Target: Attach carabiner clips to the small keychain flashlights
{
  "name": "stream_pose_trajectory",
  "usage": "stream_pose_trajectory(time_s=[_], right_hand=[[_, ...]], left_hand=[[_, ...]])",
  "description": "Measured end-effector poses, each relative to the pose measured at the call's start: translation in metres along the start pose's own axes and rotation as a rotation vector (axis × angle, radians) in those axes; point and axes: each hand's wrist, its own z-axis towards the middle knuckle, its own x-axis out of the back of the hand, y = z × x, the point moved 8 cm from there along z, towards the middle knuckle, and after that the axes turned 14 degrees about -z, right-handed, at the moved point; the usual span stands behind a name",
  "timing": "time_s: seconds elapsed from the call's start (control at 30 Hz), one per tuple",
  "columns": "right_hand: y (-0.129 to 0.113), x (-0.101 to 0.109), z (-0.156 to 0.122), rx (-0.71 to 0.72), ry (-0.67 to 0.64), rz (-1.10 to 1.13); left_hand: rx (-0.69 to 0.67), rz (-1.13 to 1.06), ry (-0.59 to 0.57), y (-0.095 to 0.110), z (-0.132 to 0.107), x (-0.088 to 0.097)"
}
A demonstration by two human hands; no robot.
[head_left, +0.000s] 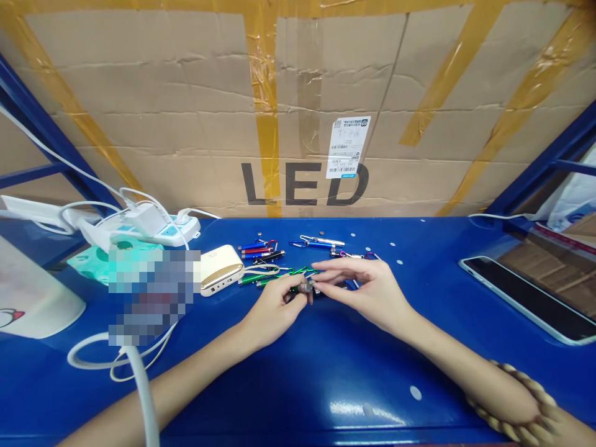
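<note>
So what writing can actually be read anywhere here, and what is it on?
"LED": large dark letters printed on the cardboard box.
On the white label stuck to that box: a barcode and print, too small to read.
On the power bank: tiny marks, unreadable.
On the keychain torch pinched between the left hand and right hand: no readable text.
</note>
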Motion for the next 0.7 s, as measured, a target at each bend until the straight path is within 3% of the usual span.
stream_pose_trajectory(time_s=[0.2,0.4,0.57,0.7], right_hand=[[0.014,-0.011,0.002,-0.191,-0.149,0.134],[0.028,-0.027,-0.004,-0.36,-0.271,0.291],[0.024,-0.026,-0.001,-0.266,-0.248,0.184],[0.015,0.007,0.009,-0.039,0.002,-0.26]], left_hand=[[-0.001,0.078,0.023,0.003,-0.001,0.001],[-0.111,0.165,-0.052,0.018,-0.004,-0.008],[-0.067,0.158,0.007,0.009,-0.001,-0.003],[0.066,-0.039,0.164,-0.008,0.001,0.018]])
